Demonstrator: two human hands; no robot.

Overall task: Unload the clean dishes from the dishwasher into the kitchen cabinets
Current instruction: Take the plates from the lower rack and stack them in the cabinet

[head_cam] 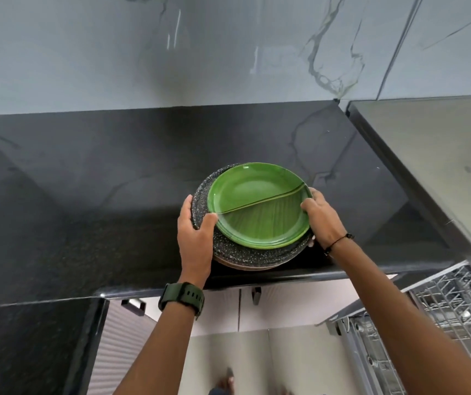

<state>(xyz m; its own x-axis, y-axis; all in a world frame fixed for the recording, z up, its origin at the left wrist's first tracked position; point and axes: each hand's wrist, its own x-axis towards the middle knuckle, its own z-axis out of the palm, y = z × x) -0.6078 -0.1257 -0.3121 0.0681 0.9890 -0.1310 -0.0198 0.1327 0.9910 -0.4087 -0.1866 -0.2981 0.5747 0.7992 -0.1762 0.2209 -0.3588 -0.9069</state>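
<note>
Your left hand (196,232) grips the left edge of a stack of round plates, thumb hooked over the speckled black plate (204,195). Your right hand (321,215) holds the right rim of the glossy green divided plate (257,201) on top. The stack rests on the dark stone worktop (100,172), near its front edge.

Soft, even daylight is falling on the dark bench (114,172), which is reflecting the veined wall (228,52) behind it as a pale sheen. Edges are bowing from wide-angle distortion; the floor (257,363) below the bench is blurring.
</note>
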